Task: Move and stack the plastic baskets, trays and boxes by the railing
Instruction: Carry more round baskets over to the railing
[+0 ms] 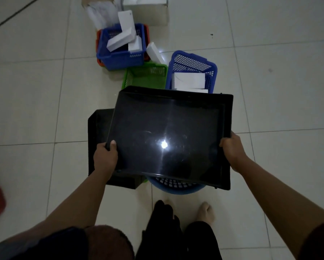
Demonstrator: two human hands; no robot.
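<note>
While the left hand (105, 156) curls round the black tray's (166, 136) near-left corner, thumb on top, the right hand (232, 151) clamps its right edge; the tray hangs tilted above a blue basket (176, 186), both arms outstretched.

Three blue baskets (121, 53), one green basket (146, 76), two black trays (166, 136).

Dim indoor storage corner: pale tiled floor (270, 81), plastic baskets (193, 64) of white boxes (188, 79), cardboard cartons (148, 14).
</note>
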